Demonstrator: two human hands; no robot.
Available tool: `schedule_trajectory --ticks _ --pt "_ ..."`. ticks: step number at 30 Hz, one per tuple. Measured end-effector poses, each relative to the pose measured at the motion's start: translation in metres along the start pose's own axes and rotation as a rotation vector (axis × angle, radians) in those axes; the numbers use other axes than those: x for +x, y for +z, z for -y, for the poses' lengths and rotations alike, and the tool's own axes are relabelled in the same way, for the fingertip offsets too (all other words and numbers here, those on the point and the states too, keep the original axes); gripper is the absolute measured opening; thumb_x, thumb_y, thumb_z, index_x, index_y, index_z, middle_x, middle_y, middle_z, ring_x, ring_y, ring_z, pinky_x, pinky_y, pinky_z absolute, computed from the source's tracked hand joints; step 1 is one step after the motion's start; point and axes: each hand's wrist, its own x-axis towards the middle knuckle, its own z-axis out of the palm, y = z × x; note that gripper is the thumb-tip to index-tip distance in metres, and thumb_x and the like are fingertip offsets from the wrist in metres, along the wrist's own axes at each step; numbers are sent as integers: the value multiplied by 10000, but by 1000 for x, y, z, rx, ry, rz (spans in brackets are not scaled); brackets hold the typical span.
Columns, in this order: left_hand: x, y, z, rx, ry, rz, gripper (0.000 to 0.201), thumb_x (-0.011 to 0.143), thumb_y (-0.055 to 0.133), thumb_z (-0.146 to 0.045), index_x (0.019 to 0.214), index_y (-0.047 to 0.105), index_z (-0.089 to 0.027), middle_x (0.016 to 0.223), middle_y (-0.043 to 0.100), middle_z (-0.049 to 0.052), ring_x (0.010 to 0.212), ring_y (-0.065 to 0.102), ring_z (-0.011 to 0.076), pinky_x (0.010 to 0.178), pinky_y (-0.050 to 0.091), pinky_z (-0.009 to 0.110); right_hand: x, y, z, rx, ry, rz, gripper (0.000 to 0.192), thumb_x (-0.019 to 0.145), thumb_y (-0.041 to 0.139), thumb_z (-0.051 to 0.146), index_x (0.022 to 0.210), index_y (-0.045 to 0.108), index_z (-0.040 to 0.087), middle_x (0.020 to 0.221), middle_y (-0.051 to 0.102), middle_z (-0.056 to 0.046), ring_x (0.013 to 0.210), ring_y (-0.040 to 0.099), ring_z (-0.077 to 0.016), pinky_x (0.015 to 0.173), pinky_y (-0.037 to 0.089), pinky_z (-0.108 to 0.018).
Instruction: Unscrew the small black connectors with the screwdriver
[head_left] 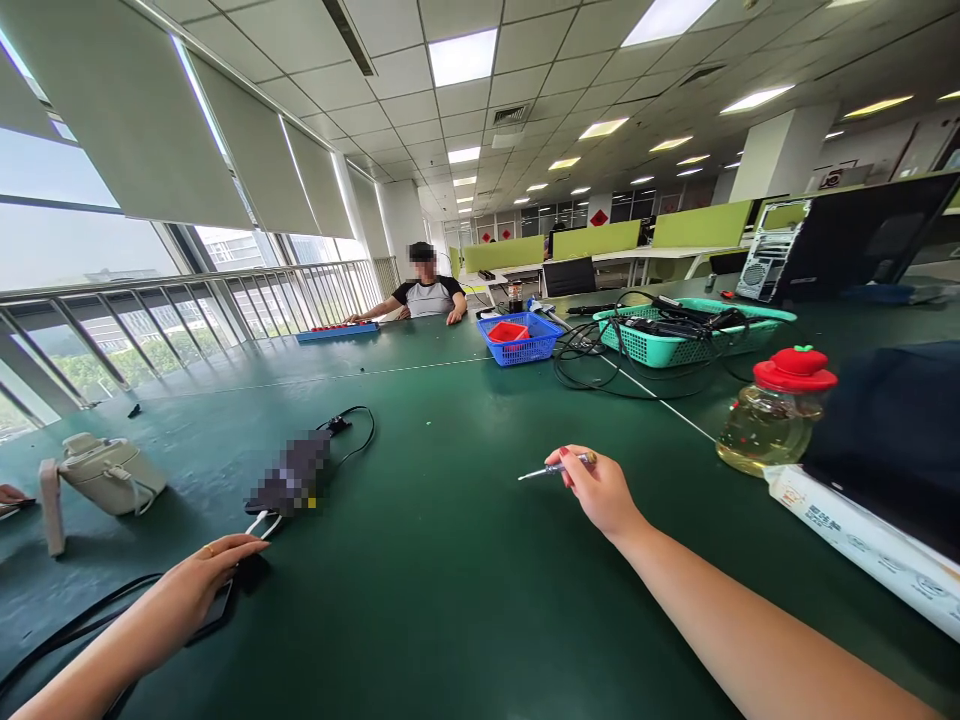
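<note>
Closest in, the left hand [206, 580] lies flat, fingers loosely spread, pressing a dark phone [217, 610] down on the green felt-like table [450, 600]; it grips nothing, only steadies the slab. A white cable [262, 522] runs from beside the fingertips toward a blurred dark block [294, 472], and a black cable [358, 430] loops off behind that. The right hand [600, 492] hovers just above the cloth, fingers pinched narrowly on a slim metal screwdriver [551, 468], its bright tip pointing left toward the phone but well apart from it. By my reading the work sits at the point of bringing tool to device: the next move would call for a steady swing across and a fine, exact set of the tip while the other palm keeps the phone from sliding. To the left stands a cream, rounded pouch [109, 473] with a soft matte skin. On the right a squat glass jar [776, 415] of yellowish liquid carries a glossy red tomato-shaped lid, just beside a long white carton [862, 555]. Farther off are 2 perforated plastic baskets, a blue basket [521, 340] and a teal basket [682, 335] tangled with black leads. At the far end a seated person [427, 290] rests both arms on the table.
</note>
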Motion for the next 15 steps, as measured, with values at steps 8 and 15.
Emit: schedule_trajectory --ticks 8,15 --pt "1 -15 -12 -74 6 156 481 864 381 -326 1206 701 -215 1304 649 89 1124 663 248 987 514 319 0 1 1 -15 -14 -2 462 839 518 579 745 701 166 555 477 -7 502 423 -134 454 326 -260" --pt "-2 -1 -3 -102 -2 119 459 863 393 -366 1162 723 -257 1299 656 49 1143 652 257 1002 511 343 -1 0 4 -5 -15 7 480 831 523 604 742 700 167 555 476 -4 491 420 -134 452 323 -267"
